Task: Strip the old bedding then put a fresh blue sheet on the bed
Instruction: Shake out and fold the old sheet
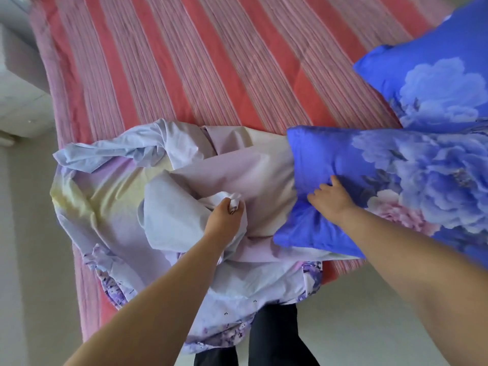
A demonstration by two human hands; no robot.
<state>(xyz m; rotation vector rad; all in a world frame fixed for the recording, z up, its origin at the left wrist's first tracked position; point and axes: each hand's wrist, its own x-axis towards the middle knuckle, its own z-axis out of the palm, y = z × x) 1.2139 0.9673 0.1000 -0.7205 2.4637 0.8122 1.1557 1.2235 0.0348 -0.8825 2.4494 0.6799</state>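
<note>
A crumpled pale lilac sheet (111,196) with a purple flower print lies bunched at the near edge of the bed and hangs down over it. My left hand (224,220) is shut on a fold of this sheet near its middle. A blue pillow with large printed flowers (383,186) lies partly on the sheet's right side. My right hand (331,199) presses on the pillow's near left part, fingers curled into its cover. The bed (211,62) shows a red and pink striped cover.
A second blue flowered pillow (435,83) lies at the right of the bed, behind the first. A pale cabinet (18,88) stands by the bed's far left. Light floor (369,326) runs along the near side, where my dark trouser legs stand.
</note>
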